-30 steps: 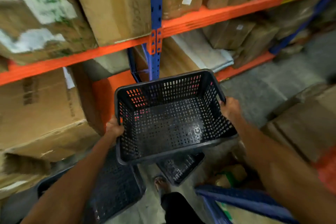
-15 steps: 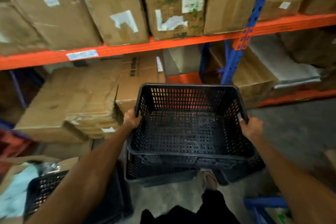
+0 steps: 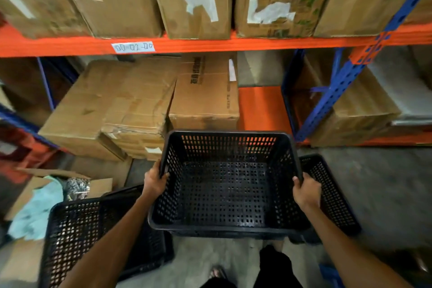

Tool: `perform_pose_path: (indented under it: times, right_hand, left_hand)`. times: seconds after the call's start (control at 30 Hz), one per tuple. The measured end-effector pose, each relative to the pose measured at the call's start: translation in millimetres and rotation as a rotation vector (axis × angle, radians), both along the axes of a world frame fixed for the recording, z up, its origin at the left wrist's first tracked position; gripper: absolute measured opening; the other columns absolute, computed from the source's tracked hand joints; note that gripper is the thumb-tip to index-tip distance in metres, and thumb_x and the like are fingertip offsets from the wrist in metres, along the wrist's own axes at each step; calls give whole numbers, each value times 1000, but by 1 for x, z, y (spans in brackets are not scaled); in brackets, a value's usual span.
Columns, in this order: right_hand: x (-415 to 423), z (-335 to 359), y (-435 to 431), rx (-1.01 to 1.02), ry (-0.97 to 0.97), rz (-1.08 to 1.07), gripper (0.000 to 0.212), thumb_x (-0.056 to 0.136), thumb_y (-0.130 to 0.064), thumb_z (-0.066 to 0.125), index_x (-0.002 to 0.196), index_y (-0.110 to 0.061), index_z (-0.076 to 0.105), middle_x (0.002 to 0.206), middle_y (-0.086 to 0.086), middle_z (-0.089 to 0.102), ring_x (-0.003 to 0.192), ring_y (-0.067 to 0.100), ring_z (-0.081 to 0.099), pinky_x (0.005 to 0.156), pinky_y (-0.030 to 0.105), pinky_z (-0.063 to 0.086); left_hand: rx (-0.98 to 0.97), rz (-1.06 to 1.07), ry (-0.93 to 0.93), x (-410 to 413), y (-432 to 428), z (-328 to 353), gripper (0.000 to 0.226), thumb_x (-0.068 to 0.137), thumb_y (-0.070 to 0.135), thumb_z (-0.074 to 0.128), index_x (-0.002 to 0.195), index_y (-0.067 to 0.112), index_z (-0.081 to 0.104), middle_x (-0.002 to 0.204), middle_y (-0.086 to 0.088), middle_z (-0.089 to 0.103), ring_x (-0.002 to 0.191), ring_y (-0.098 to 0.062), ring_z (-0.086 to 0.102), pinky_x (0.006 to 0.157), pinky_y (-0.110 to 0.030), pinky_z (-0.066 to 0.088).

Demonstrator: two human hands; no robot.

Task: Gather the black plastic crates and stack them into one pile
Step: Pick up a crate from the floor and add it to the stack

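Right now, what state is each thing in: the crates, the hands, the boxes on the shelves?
Held crate: empty, upright, gripped by both side rims.
Left hand: closed on the crate's left rim.
Right hand: closed on the crate's right rim.
Crate on the left: on the floor, open side up, contents unclear.
Crate on the right: on the floor, partly hidden behind the held one.
Cardboard boxes: closed, shelved; lower ones crumpled.

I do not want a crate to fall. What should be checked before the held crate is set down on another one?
1. Left hand grips the held crate rim: ok.
2. Right hand grips the opposite rim: ok.
3. Held crate empty: ok.
4. Held crate level: ok.
5. Right crate sits squarely under it: not ok, it lies off to the side.
6. Left crate empty: cannot tell.
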State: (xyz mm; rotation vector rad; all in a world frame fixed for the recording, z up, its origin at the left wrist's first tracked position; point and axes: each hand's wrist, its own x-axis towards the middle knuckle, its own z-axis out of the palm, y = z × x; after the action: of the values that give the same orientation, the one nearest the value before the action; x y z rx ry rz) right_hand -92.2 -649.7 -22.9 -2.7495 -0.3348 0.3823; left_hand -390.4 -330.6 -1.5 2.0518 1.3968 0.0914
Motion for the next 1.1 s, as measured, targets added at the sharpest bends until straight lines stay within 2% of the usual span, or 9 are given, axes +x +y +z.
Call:
perform_pose_path:
  times: [0.27,0.37,0.67,0.87,1.1]
  right_hand:
    - [10,-39,22,-16,-28,-9,37,97,-27,52,119,3,58,91,30,68,86,44,67,71,43,54]
    - [12,-53,31,-2,-33,9,42,97,-27,52,125,5,56,88,33,68,85,46,68,71,46,54]
    - [22,-56,49,17,-107,25,40,96,-26,54,120,6,58,82,32,68,78,47,68,66,47,55]
    - [17,-61,42,42,-148,18,37,95,-24,57,113,8,60,72,31,67,64,44,68,56,42,54]
    - [10,-65,48,50,-137,-2,38,96,-26,56,114,8,60,75,32,67,67,46,67,58,47,54]
  left_hand:
    - [-31,53,31,18,28,-52,44,90,11,54,132,9,45,116,-20,66,106,-40,62,84,-40,48]
    - [-26,59,47,14,35,-69,47,90,11,54,135,9,43,116,-19,66,106,-39,62,87,-42,48]
    - [-13,88,41,17,50,-84,49,88,9,57,135,12,44,115,-18,68,106,-37,64,89,-43,49]
    - [59,89,-16,10,41,-91,31,88,11,57,119,10,51,101,-16,71,91,-38,68,76,-42,52]
    - [107,86,18,6,57,-93,30,90,15,55,119,12,50,101,-17,72,89,-38,68,72,-43,53]
